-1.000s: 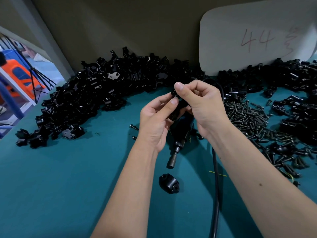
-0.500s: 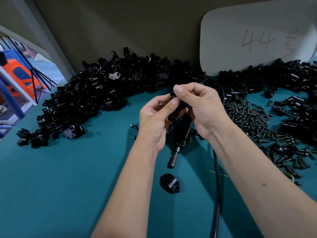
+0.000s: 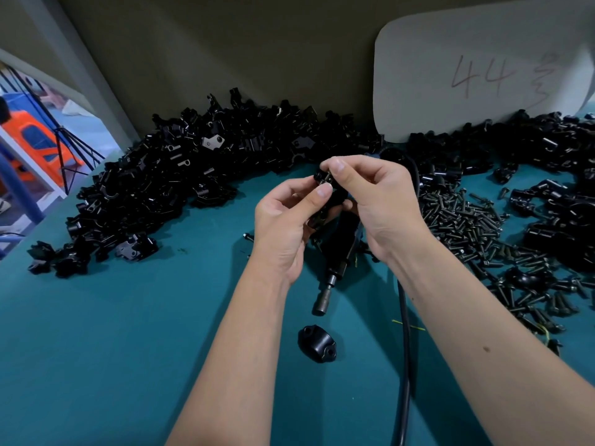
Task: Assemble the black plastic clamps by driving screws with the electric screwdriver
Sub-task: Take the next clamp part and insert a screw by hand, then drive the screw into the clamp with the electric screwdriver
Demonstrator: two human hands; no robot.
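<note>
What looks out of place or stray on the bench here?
Little stands out. Two dark loose screws lie alone on the teal table, left of the left hand, away from the grey screw pile. One black plastic clamp cap sits apart below the black electric screwdriver.

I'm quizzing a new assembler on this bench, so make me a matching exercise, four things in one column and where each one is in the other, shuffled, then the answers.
Things
1. electric screwdriver
2. single clamp cap
3. loose screws
4. white card marked 44

Places
A. propped against the back wall
B. spread on the mat right of the hands
C. lying on the mat under the hands
D. alone on the mat, just in front of the screwdriver's tip

Pairs: 1-C, 2-D, 3-B, 4-A
</note>
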